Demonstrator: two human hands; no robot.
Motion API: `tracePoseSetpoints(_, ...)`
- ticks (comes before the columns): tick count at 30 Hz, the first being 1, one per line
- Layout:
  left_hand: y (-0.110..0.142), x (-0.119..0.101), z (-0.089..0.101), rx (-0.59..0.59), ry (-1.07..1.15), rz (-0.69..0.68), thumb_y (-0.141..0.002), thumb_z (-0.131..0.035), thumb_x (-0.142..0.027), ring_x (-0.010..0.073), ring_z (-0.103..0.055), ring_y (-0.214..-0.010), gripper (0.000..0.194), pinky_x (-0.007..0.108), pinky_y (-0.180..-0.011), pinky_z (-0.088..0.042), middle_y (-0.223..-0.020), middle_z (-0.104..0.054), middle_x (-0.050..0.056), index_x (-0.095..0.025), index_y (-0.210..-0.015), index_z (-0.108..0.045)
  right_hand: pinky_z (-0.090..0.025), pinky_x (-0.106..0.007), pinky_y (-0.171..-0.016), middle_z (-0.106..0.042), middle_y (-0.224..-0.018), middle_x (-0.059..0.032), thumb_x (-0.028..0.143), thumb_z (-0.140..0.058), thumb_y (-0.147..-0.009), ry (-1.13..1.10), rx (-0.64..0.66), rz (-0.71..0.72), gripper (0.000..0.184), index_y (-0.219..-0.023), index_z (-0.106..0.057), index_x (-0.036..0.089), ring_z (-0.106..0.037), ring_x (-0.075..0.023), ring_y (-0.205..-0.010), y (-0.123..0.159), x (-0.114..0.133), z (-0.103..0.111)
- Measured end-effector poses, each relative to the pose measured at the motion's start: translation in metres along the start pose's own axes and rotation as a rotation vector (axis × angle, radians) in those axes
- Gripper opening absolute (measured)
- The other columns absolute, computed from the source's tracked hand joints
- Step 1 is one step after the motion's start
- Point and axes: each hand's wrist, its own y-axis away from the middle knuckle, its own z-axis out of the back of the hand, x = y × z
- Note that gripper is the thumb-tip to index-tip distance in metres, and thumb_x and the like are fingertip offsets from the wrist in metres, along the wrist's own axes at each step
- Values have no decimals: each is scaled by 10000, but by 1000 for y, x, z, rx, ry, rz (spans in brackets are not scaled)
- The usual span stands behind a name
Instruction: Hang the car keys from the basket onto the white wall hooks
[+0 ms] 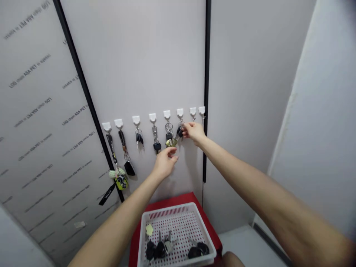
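Note:
My right hand (194, 132) pinches a bunch of black-headed keys (180, 131) at a white wall hook (180, 112) toward the right of the row. Its fingertips cover part of the key ring. Lower and to the left, my left hand (165, 162) is held with thumb and fingers apart and nothing between them. Just above it hangs a key bunch with a yellow-green tag (171, 142). Beside that, keys with a black head (157, 146) dangle from a metal clip. Two more hooks (193, 111) at the right end hold no keys.
Farther left hang small black keys (139, 138), a braided strap with a black fob (129, 168) and a lanyard with a green charm (121, 181). Below, a white perforated basket (204, 230) containing several keys (159, 249) stands on a red surface (191, 199).

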Motion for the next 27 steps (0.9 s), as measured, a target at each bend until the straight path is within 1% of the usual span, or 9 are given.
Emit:
tracePoseSetpoints(3, 35, 40, -2, 166, -30, 88, -610, -459, -148, 100, -499, -704, 298, 213, -673, -389, -848, -560, 57, -113, -903, -499, -365, -193, -429, -512, -652, -8, 221, -417, -633, 117, -127, 189, 203, -808, -489, 148, -455, -62, -474, 17, -24, 8)
tracePoseSetpoints(5, 66, 73, -6, 318, -87, 158, -606, -460, -173, 109, -502, -715, 299, 216, -671, -387, -830, -567, 55, -116, -897, -503, -374, -202, -487, -521, -687, -8, 215, -415, -627, 227, -54, 272, 235, -841, -494, 156, -460, -71, -531, 46, -51, 11)
tracePoseSetpoints(6, 83, 87, -8, 394, -139, 197, -599, -461, -178, 114, -505, -714, 304, 219, -665, -388, -827, -569, 53, -122, -894, -505, -376, -207, -515, -528, -683, -9, 205, -411, -627, 285, 61, 275, 231, -830, -506, 151, -461, -74, -549, 65, -66, 11)
tracePoseSetpoints(8, 115, 111, -13, 539, -290, 256, -574, -468, -176, 133, -508, -721, 323, 235, -657, -387, -837, -568, 52, -141, -893, -508, -376, -211, -560, -545, -646, -12, 173, -414, -616, 407, 431, 206, 202, -766, -544, 136, -469, -81, -569, 112, -98, 8)
tracePoseSetpoints(10, 139, 124, -17, 652, -465, 259, -545, -477, -174, 168, -503, -757, 335, 263, -665, -381, -858, -559, 61, -156, -877, -517, -369, -208, -579, -565, -652, -24, 160, -401, -621, 514, 726, 152, 197, -724, -567, 135, -478, -87, -590, 159, -127, 3)
tracePoseSetpoints(14, 157, 129, -20, 749, -646, 200, -545, -467, -217, 213, -491, -795, 311, 294, -662, -372, -868, -540, 81, -163, -846, -521, -353, -213, -590, -573, -730, -36, 220, -467, -583, 749, 1010, 120, 234, -784, -575, 165, -491, -119, -654, 218, -162, -10)
tracePoseSetpoints(18, 158, 129, -18, 779, -642, 202, -551, -450, -219, 197, -498, -754, 283, 265, -627, -367, -820, -553, 72, -163, -819, -521, -331, -225, -597, -553, -767, -45, 301, -509, -547, 916, 1117, 223, 304, -828, -566, 200, -480, -160, -734, 231, -170, -17)
tracePoseSetpoints(22, 161, 132, -18, 804, -591, 205, -518, -470, -191, 166, -495, -709, 323, 222, -569, -351, -797, -564, 36, -185, -839, -509, -321, -215, -555, -559, -720, -41, 228, -420, -608, 1003, 1075, 201, 202, -725, -578, 186, -487, -139, -672, 227, -174, -14)
tracePoseSetpoints(27, 162, 139, -23, 688, -577, 243, -591, -343, -127, 118, -487, -617, 246, 190, -517, -322, -682, -575, 28, -170, -733, -539, -329, -196, -610, -565, -746, -17, 229, -447, -591, 873, 1108, 250, 213, -763, -569, 195, -481, -122, -712, 224, -176, -6)
